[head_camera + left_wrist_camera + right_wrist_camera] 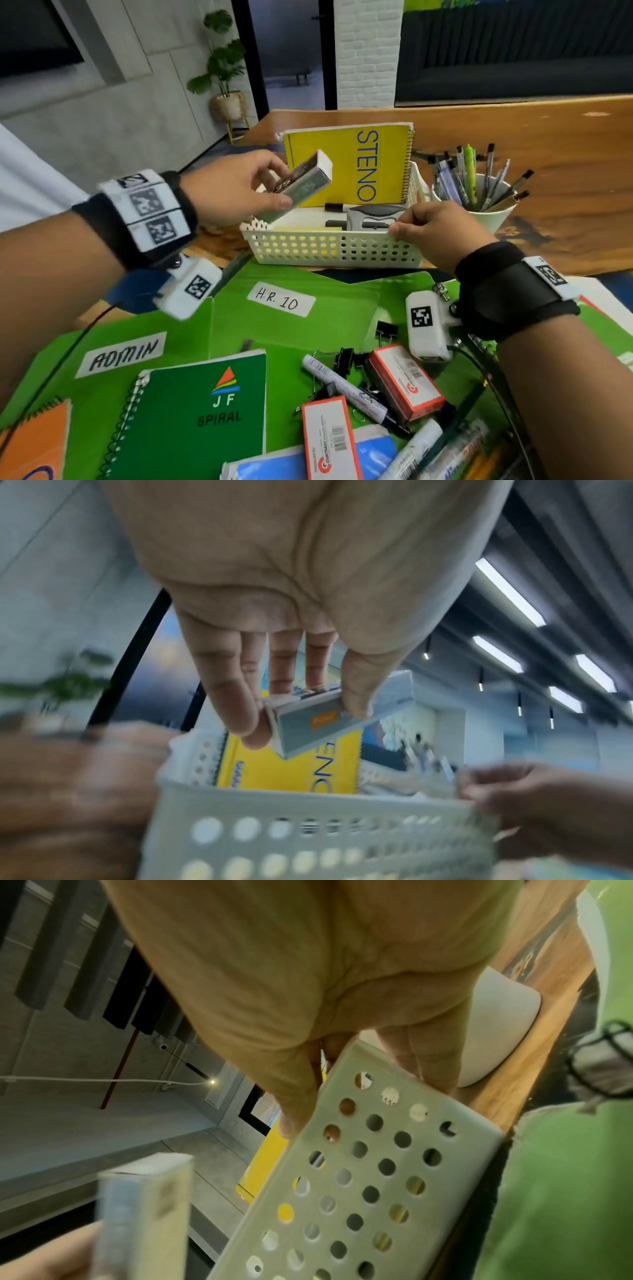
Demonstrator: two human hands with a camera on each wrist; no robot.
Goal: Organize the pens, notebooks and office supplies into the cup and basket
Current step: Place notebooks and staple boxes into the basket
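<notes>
My left hand [239, 192] pinches a small grey box [301, 185] between thumb and fingers, tilted above the left end of the white perforated basket [329, 248]. The left wrist view shows the same grey box [318, 721] held over the basket [308, 831]. My right hand [428, 226] grips the basket's front right rim [363, 1150]. A yellow STENO notebook [352, 161] stands upright in the basket, with markers and a grey stapler [373, 214] lying in it. A white cup [486, 205] full of pens stands right of the basket.
Green folders [308, 325] labelled ADMIN and H.R. 10 cover the near table. On them lie a green spiral notebook [205, 411], an orange notebook [34, 445], red-and-white boxes [404, 380], markers [349, 387], binder clips [346, 359] and a blue pad [308, 462].
</notes>
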